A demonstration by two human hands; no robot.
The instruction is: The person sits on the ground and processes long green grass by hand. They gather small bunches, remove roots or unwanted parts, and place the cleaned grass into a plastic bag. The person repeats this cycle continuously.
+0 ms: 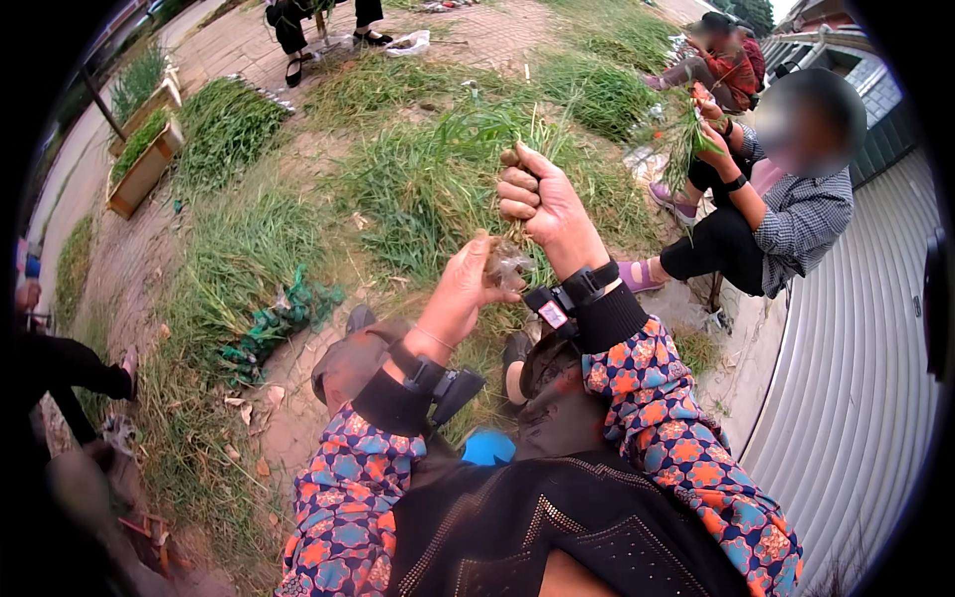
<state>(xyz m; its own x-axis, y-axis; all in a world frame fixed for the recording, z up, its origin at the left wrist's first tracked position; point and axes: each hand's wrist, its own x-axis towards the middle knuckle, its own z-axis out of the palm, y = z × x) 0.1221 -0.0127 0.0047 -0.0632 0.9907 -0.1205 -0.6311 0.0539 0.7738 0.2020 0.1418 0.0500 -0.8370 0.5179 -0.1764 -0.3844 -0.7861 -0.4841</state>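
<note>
My right hand (541, 194) is closed in a fist around a bunch of long green stems, whose leafy ends (489, 127) spread out above and to the left of it. Just below and to the left, my left hand (466, 280) grips the brownish root end of the bunch, wrapped in clear plastic film (509, 265). Both wrists wear dark straps with small devices. Behind my hands, loose green stalks (418, 201) lie heaped on the ground. A blue object (489, 448), partly hidden, shows between my legs.
A person in a checked shirt (809, 201) sits at the right, holding leafy stems. Others are at the upper right, top and left edge. Green netting (280, 321) lies left of my feet. Planter boxes (145, 172) stand at the upper left; a ribbed metal shutter (858, 321) runs along the right.
</note>
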